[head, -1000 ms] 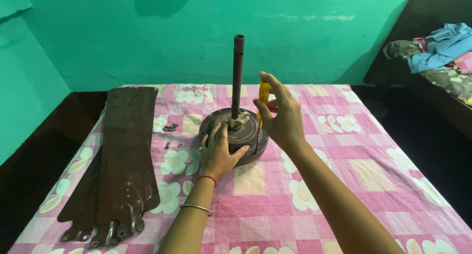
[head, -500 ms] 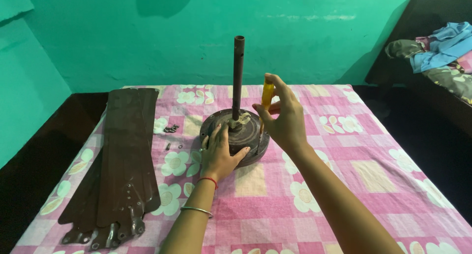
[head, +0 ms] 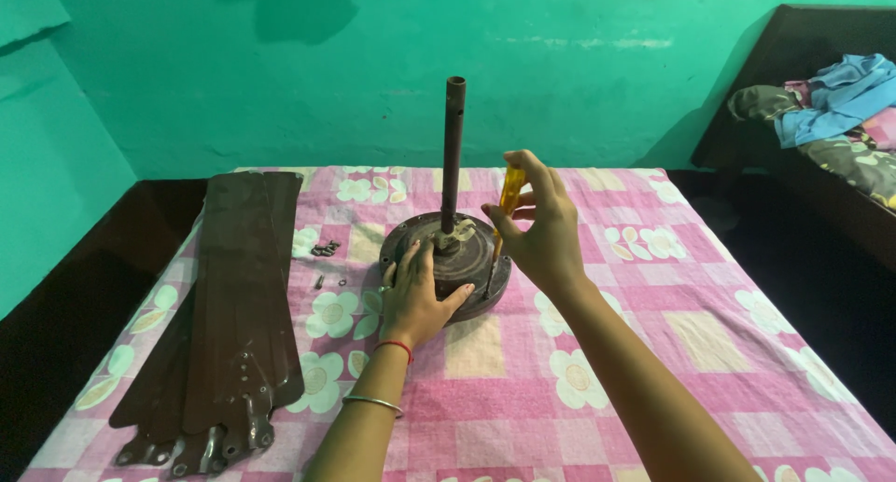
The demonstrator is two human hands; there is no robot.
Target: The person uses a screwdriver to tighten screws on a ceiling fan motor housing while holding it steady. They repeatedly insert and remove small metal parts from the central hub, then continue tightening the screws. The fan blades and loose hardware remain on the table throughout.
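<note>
A round dark ceiling-fan motor [head: 462, 251] with an upright brown rod [head: 453, 155] sits on the pink chequered sheet [head: 523, 389]. My left hand [head: 415, 291] lies flat on the motor's near left side and holds it down. My right hand [head: 537, 225] grips a screwdriver [head: 509, 195] with a yellow handle, held upright. Its shaft points down to the motor's right rim.
A stack of brown fan blades [head: 233, 305] lies along the left of the sheet. Small loose screws [head: 325, 250] lie between the blades and the motor. A dark bed frame with bundled clothes [head: 835, 99] stands at the right. Green walls close in behind.
My right hand with the screwdriver has shifted slightly upward and turned a little at the rim. The left hand stays on the motor.
</note>
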